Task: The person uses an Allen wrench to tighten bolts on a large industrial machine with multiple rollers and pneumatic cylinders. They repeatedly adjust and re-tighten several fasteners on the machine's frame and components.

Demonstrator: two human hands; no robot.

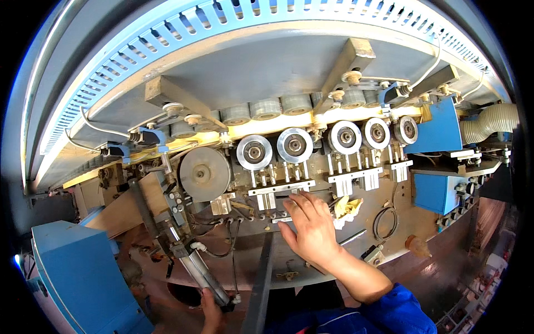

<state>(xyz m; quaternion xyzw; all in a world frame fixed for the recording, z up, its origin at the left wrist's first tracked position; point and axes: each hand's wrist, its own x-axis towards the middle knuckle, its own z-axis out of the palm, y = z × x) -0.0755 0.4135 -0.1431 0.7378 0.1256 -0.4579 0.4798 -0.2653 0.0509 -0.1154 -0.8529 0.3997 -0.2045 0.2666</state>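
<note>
Forward reaches the right hand (311, 227), palm-down.

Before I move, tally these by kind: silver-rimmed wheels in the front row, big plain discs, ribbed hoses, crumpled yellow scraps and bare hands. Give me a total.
Silver-rimmed wheels, front row: 5
Big plain disc: 1
Ribbed hose: 1
Crumpled yellow scrap: 1
Bare hands, left hand and right hand: 2
Total: 10
</note>
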